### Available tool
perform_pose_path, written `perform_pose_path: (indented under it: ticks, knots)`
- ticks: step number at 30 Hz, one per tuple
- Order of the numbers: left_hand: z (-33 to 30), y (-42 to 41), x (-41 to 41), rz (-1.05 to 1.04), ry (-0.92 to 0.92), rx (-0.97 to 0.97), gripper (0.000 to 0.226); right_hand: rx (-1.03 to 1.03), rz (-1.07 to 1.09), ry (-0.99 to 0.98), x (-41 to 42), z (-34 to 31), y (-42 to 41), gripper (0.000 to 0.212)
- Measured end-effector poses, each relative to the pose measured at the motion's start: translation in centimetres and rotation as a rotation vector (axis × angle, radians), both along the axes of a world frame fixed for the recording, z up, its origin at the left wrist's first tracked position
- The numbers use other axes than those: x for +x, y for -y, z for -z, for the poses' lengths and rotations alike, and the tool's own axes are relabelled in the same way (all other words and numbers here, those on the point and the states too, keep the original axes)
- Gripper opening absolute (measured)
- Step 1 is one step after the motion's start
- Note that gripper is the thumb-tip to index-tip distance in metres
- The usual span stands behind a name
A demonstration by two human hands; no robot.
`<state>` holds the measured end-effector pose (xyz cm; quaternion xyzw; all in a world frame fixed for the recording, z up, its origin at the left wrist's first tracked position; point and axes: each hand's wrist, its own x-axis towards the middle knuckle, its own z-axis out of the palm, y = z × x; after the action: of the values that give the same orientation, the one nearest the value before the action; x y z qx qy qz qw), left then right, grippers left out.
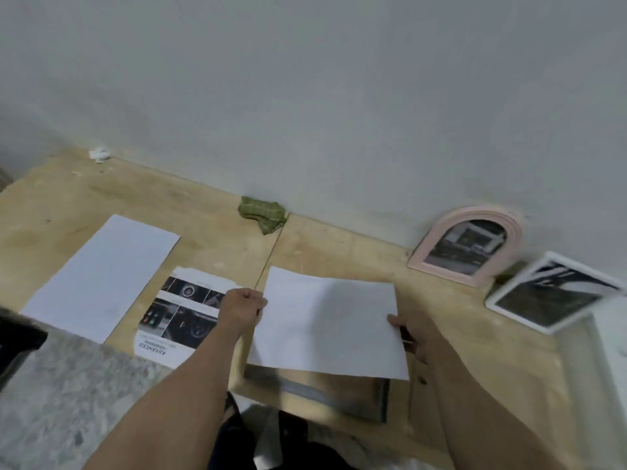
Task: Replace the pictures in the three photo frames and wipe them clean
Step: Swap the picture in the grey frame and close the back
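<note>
Both hands (244, 308) (415, 335) hold a white sheet (327, 325) over a dark frame (339, 398).

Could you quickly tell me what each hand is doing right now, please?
Left hand: pinches the sheet's left edge.
Right hand: holds the sheet's right edge.

Both forearms enter from the lower edge of the frame, bare to the hands: left hand (245, 308), right hand (419, 337). No sleeves, watch or rings visible. Dark clothing shows at bottom centre.
</note>
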<state>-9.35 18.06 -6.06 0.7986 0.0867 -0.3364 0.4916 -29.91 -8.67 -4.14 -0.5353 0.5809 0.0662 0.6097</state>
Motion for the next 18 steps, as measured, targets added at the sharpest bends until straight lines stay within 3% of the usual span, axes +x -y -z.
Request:
perform_pose_path:
  ticks: [4,6,9,14,18]
  knots:
    - [1.7,1.5,-2.3,0.169,0.107,0.159,0.024,0.027,0.11,-0.042,-4.8,1.8,-1.6,0.022]
    - [2.4,1.7,-2.9,0.221,0.127,0.212,0.02,0.032,0.134,-0.062,-5.8,2.7,-2.3,0.016]
    - [2.9,1.6,-3.2,0.259,0.138,0.252,0.008,0.033,0.121,-0.094,-6.1,3.9,-2.9,0.016]
    - [3.0,1.6,-2.9,0.29,0.173,0.324,0.012,0.047,0.065,-0.145,-5.0,5.9,-3.1,0.031]
    - [3.1,1.7,-2.7,0.302,0.181,0.35,0.015,-0.04,0.07,-0.208,-4.8,7.7,-2.9,0.018]
